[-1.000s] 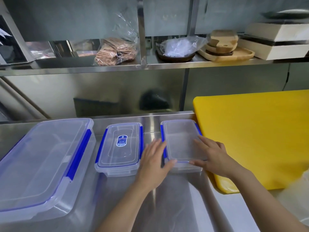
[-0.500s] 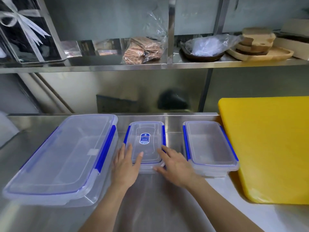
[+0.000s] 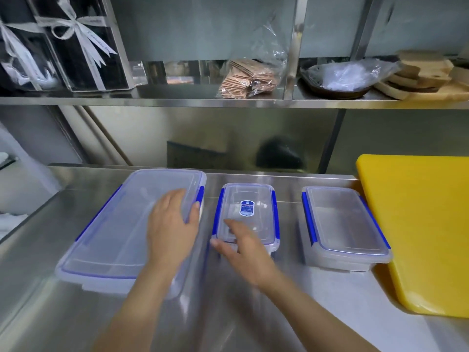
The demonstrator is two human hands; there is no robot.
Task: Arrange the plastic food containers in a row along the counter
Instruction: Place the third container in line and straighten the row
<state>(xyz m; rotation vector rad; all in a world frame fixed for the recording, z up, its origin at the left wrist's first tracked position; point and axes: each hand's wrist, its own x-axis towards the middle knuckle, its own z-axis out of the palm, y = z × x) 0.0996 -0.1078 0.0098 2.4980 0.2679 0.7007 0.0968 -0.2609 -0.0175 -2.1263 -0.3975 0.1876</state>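
Note:
Three clear plastic containers with blue clips stand side by side on the steel counter [image 3: 253, 313]. The large container [image 3: 109, 232] is at the left. My left hand [image 3: 172, 224] lies flat on its lid near the right edge, fingers apart. The small container [image 3: 247, 212] with a blue label sits in the middle. My right hand [image 3: 243, 247] hovers over its near end, fingers spread and blurred; I cannot tell if it touches. The medium container [image 3: 342, 224] stands at the right, apart from both hands.
A yellow cutting board [image 3: 418, 224] lies at the right, close to the medium container. A steel shelf [image 3: 177, 101] above holds ribboned dark boxes [image 3: 68, 41], a bag of brown wrappers [image 3: 248, 77], a wrapped dark bowl [image 3: 342, 80] and wooden boards [image 3: 426, 74].
My hands went from the medium container to the small one, then further left. My left hand now rests on the large container's lid. The view has panned left.

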